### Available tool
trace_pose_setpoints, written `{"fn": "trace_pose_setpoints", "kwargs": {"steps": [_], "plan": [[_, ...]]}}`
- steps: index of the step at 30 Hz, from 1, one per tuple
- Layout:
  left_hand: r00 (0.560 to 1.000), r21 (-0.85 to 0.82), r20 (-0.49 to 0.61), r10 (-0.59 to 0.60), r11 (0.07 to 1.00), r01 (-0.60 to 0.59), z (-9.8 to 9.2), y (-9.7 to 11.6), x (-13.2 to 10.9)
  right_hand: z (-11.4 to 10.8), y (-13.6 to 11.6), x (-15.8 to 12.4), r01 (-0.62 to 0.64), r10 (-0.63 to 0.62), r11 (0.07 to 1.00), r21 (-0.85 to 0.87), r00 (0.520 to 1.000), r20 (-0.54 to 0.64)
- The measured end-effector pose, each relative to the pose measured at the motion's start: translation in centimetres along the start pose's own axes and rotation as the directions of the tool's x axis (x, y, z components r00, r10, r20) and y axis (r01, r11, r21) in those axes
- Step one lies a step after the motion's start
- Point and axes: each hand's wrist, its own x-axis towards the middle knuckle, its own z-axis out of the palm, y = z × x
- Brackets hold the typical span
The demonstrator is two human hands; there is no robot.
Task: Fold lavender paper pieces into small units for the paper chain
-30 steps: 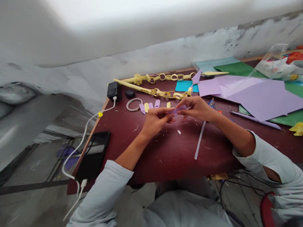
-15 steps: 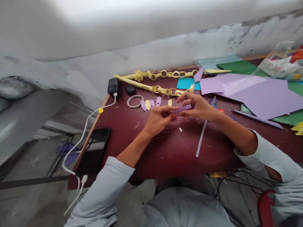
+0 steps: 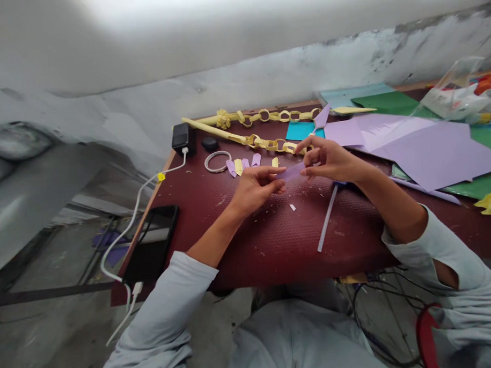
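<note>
Between my two hands, above the dark red table [image 3: 247,243], is a small piece of purple paper [image 3: 293,172]. My left hand [image 3: 258,188] pinches its left end between thumb and fingers. At the other end, my right hand [image 3: 323,160] grips it with thumb and fingertips. Just beyond lie several folded paper pieces, among them a purple one [image 3: 256,160] and a yellow one [image 3: 238,166]. A pale narrow paper strip [image 3: 327,218] rests below my right hand. Paper scraps, one white [image 3: 292,207], are scattered near my hands.
Yellow paper chains [image 3: 268,144] run along the back, beside a white ring [image 3: 218,161] and a power bank [image 3: 182,138]. A phone [image 3: 151,245] and white cable [image 3: 139,196] occupy the left edge. Purple sheets [image 3: 425,151] and a plastic bag [image 3: 447,99] cover the right side.
My right hand has moved slightly right and up, away from the left hand. More of the purple paper shows between them, its flat face turned more toward me.
</note>
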Motion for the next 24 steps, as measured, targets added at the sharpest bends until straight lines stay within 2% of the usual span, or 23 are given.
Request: {"fn": "trace_pose_setpoints", "kwargs": {"steps": [3, 6, 8, 11, 13, 16, 24], "plan": [[0.999, 0.051, -0.033, 0.019, 0.999, -0.017, -0.7, -0.1, 0.2, -1.5, -0.3, -0.3, -0.021, 0.02, 1.0, -0.003, 0.993, -0.114], [0.998, 0.104, -0.029, 0.063, 0.993, -0.059, -0.8, -0.3, 0.2, -1.7, -0.4, -0.2, 0.023, -0.03, 0.999, -0.036, 0.98, -0.196], [0.994, 0.152, 0.004, 0.109, 0.982, -0.108, -0.3, -0.4, 0.2, -0.7, -0.2, 0.0, 0.036, -0.045, 0.997, -0.068, 0.988, -0.147], [0.984, 0.216, 0.048, 0.174, 0.96, -0.18, 0.6, -0.6, 0.0, 1.6, 0.1, 0.4, 0.036, -0.036, 0.996, -0.085, 0.999, 0.005], [0.978, 0.242, 0.054, 0.202, 0.947, -0.209, 0.8, -0.6, -0.1, 2.8, 0.4, 0.6, 0.057, -0.051, 0.992, -0.108, 0.997, 0.064], [0.972, 0.282, 0.056, 0.227, 0.931, -0.233, 0.7, -0.5, -0.1, 3.5, 0.6, 0.6, 0.114, -0.103, 0.978, -0.172, 0.992, 0.073], [0.97, 0.328, 0.049, 0.237, 0.914, -0.24, 0.5, -0.8, -0.1, 3.3, 1.3, 0.7, 0.201, -0.2, 0.955, -0.216, 0.979, 0.027]]}}
